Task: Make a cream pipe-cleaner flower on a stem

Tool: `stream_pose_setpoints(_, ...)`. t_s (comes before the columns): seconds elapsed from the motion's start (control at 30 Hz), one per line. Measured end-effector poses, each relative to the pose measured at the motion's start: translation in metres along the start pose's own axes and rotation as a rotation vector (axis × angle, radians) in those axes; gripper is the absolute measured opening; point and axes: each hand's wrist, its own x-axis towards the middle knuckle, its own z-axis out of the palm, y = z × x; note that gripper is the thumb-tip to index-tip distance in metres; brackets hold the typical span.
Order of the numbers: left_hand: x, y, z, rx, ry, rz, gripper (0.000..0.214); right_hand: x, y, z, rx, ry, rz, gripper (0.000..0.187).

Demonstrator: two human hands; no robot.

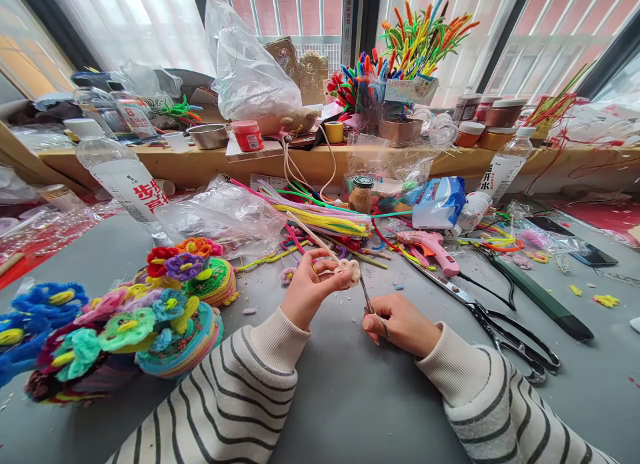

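Observation:
My left hand [310, 285] pinches a cream pipe cleaner flower [350, 272], whose long pale stem [313, 235] sticks out up and to the left past the fingers. In my right hand [400, 323] is a small pair of metal scissors [367, 295], with fingers in the handle loops. The blades point up and their tips are at the flower's right edge; whether they touch it I cannot tell. Left of my left hand stand colourful pipe cleaner flower pots [180, 337] with fuzzy blooms.
Bundled pipe cleaners [330, 221] lie behind my hands. To the right are a pink glue gun [433, 247], large black-handled scissors [500, 331] and a long dark green tool [545, 301]. A water bottle [115, 177] stands left; a cluttered ledge [200, 163] runs along the back.

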Motion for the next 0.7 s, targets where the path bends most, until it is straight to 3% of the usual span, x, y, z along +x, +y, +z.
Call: stream_pose_setpoints(0.7,-0.0003,0.0040,0.0007,0.075,0.017,-0.007,0.044,0.0021,0.0070,-0.0004,0.011,0.139,0.043,0.058)
